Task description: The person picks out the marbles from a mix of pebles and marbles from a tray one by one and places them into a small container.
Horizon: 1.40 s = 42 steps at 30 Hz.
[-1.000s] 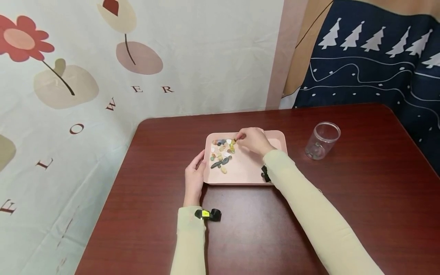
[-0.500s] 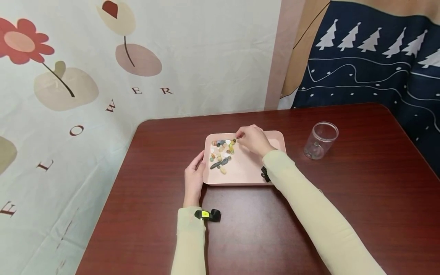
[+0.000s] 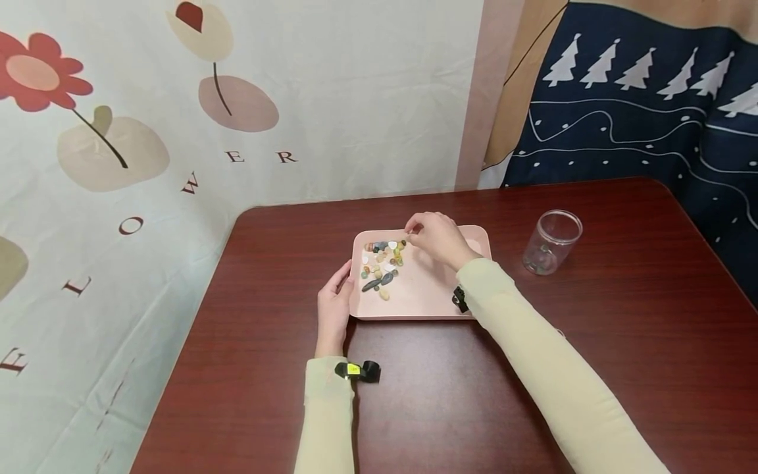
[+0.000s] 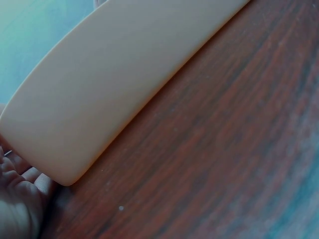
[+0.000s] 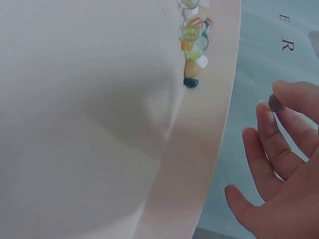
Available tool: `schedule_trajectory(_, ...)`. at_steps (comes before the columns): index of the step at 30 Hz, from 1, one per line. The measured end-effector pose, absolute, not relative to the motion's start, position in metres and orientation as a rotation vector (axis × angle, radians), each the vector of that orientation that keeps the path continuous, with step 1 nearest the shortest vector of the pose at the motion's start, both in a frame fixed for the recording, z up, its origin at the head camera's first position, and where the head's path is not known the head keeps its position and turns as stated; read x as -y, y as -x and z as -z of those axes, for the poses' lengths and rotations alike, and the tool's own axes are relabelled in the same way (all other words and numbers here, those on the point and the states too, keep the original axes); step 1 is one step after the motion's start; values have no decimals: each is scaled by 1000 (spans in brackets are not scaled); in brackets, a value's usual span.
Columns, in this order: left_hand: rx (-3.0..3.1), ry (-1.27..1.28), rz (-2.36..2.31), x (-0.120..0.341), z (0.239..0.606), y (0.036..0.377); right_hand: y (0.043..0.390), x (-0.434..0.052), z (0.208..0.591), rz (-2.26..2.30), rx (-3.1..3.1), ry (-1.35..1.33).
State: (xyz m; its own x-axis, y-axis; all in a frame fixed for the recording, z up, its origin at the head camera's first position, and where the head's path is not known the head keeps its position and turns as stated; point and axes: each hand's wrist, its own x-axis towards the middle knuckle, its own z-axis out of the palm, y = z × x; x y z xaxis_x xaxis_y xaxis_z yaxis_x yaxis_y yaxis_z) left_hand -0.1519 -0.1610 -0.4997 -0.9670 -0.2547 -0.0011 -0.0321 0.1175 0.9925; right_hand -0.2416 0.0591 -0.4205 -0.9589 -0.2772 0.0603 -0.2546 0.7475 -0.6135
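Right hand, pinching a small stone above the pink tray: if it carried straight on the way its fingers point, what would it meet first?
The right hand points left, across the tray. First in line is the pile of stones, though it may pass above them; height is unclear.

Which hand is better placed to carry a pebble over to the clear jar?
Right. The right hand already pinches a small pebble and is nearer the jar; the left hand steadies the tray.
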Motion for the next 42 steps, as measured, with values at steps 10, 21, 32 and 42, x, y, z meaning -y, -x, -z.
schedule_trajectory(10, 2212, -287, 1979, 161, 499, 150, 233, -80, 416, 1120, -2865, 443)
schedule_trajectory(21, 2215, -295, 1960, 161, 500, 150, 220, -93, 406, 1172, -2872, 495)
schedule_trajectory(32, 2199, -285, 1993, 161, 499, 151, 208, -106, 402, 1325, -2859, 501)
schedule_trajectory(42, 2185, -274, 2015, 160, 496, 151, 195, -112, 398, 1354, -2892, 493)
